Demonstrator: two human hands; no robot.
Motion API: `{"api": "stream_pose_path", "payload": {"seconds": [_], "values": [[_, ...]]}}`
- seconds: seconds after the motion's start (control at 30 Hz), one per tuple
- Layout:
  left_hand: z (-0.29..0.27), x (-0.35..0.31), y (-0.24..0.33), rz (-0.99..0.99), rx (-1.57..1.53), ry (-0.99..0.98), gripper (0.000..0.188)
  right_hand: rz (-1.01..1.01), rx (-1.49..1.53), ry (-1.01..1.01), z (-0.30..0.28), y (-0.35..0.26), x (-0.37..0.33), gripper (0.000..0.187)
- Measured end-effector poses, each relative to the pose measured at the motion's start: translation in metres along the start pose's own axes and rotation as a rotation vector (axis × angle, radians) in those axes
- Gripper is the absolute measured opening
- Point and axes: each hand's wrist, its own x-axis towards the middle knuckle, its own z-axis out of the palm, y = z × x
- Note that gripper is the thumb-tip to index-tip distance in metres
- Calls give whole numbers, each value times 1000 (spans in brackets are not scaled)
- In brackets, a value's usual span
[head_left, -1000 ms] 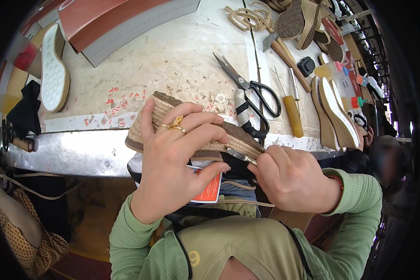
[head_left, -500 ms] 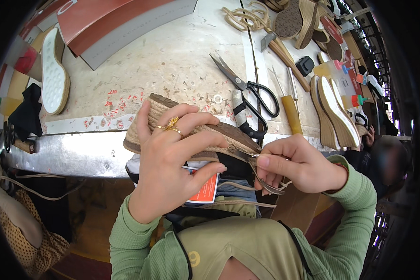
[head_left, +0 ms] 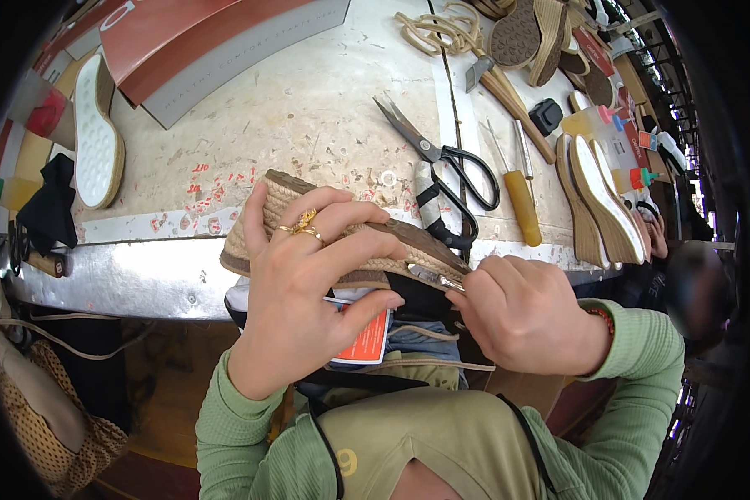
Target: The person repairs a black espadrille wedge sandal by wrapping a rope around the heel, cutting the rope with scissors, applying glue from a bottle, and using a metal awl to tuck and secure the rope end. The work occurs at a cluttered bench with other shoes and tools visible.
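Note:
My left hand (head_left: 300, 292) is closed over a wedge shoe (head_left: 237, 248), pressing it near the table's front edge. The shoe lies on its side, its brown patterned outsole facing away from me and braided rope covering the wedge. Its black upper (head_left: 425, 298) and an orange-and-white tag (head_left: 364, 337) show beneath. At the shoe's right end, my right hand (head_left: 529, 315) is closed on a small shiny metal tool (head_left: 432, 277). The tool's tip lies against the seam between rope and upper; its handle is hidden in my fist, so its exact kind is unclear.
Beyond the shoe lie black-handled scissors (head_left: 429, 150), a yellow-handled awl (head_left: 521, 208) and a hammer (head_left: 512, 108). A red-and-grey box (head_left: 242, 67) and a white-topped sole (head_left: 98, 137) are at left. Wedge soles (head_left: 587, 200) stand right, near another person's hand (head_left: 654, 233). A metal edge (head_left: 125, 279) borders the table.
My right hand has turned over into a fist around the metal tool, whose far end no longer shows. The tool's tip now lies farther left along the seam. My left hand and the shoe barely moved.

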Motion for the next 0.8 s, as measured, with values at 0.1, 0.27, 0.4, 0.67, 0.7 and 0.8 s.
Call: {"api": "stream_pose_path", "payload": {"seconds": [0.1, 0.27, 0.4, 0.67, 0.7, 0.8], "values": [[0, -1, 0, 11, 4, -5, 32, 72, 163, -71, -7, 1, 2, 20], [1, -1, -1, 7, 10, -3, 31, 275, 666, -280, -26, 17, 0, 23], [1, -2, -1, 6, 28, -10, 30, 387, 764, -133, -23, 26, -11, 26], [0, -1, 2, -2, -8, 0, 29, 844, 8, 322, 9, 125, -67, 35], [0, -2, 2, -4, -1, -2, 30, 878, -123, 300, 21, 136, -77, 34], [1, -3, 3, -6, 19, 0, 32, 815, -288, 232, 52, 155, -97, 32]]}}
